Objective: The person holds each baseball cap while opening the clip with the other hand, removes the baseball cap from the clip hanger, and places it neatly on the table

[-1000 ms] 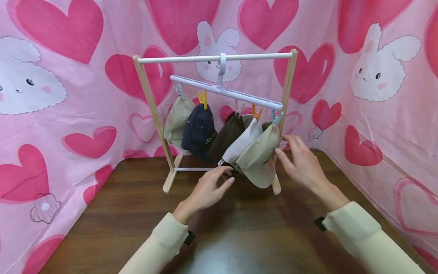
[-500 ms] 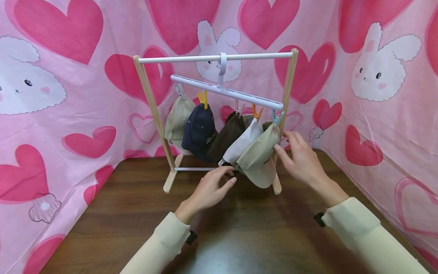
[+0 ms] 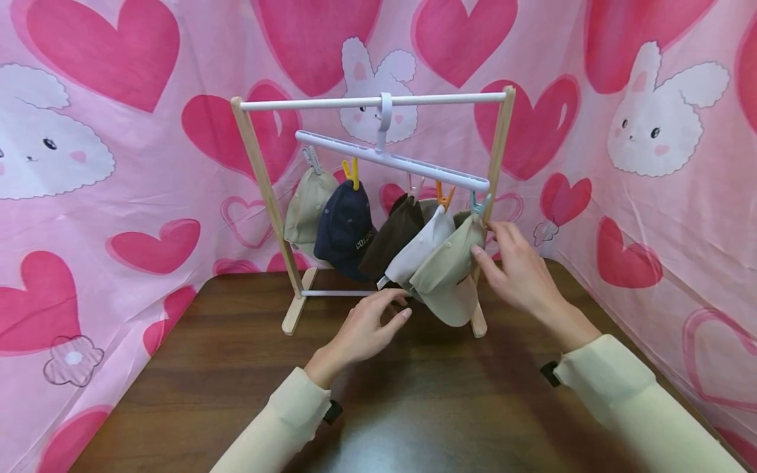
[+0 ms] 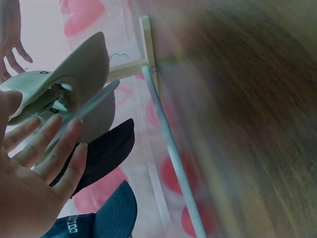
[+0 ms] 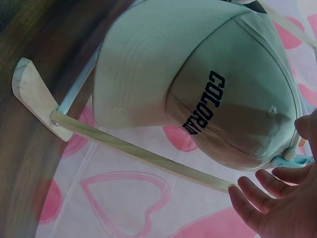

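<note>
A khaki cap point(image 3: 446, 276) lettered COLORADO point(image 5: 198, 84) hangs from a teal clip point(image 3: 478, 200) at the right end of a white clip hanger point(image 3: 390, 159). My right hand point(image 3: 485, 240) is at the cap's crown just below that clip point(image 5: 292, 159). Its fingers point(image 5: 247, 198) are spread and the thumb tip is against the fabric. My left hand point(image 3: 397, 305) hovers with relaxed fingers point(image 4: 44, 148) under the brims of the white cap point(image 3: 416, 246) and the khaki cap point(image 4: 84, 69), holding nothing.
The hanger hooks on a small wooden rack point(image 3: 260, 177) standing on a dark wooden table point(image 3: 414, 407). Brown point(image 3: 393, 236), navy point(image 3: 345, 226) and beige point(image 3: 304, 207) caps hang further left. Pink heart-print cloth closes in the back and both sides.
My right hand has crept up and left, from beside the khaki cap to its crown by the teal clip. The left hand has barely shifted.
</note>
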### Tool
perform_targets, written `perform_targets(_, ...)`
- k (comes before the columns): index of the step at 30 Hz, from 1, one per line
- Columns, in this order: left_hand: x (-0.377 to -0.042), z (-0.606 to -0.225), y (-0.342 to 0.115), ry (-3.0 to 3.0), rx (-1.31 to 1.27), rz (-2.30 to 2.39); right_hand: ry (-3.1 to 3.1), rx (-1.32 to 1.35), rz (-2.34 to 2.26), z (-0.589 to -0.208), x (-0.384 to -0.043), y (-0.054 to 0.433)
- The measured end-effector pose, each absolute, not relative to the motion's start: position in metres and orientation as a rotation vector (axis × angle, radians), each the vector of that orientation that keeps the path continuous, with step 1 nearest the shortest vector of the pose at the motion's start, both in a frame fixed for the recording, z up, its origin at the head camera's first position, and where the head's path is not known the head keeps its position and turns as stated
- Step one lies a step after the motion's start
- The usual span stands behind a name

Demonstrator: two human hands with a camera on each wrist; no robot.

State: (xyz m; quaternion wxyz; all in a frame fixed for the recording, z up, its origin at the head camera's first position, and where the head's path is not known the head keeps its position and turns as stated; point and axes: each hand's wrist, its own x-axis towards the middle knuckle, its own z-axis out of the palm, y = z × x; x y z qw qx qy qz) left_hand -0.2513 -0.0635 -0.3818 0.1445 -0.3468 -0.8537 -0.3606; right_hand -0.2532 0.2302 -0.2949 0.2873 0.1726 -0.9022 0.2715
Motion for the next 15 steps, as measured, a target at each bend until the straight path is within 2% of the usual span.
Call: perform_targets(15, -0.25, -0.3794, -0.0583, -2.457, -1.02, -1.077, -2.395, 0.499, 0.729, -0.2895, -0.254, 0.2269)
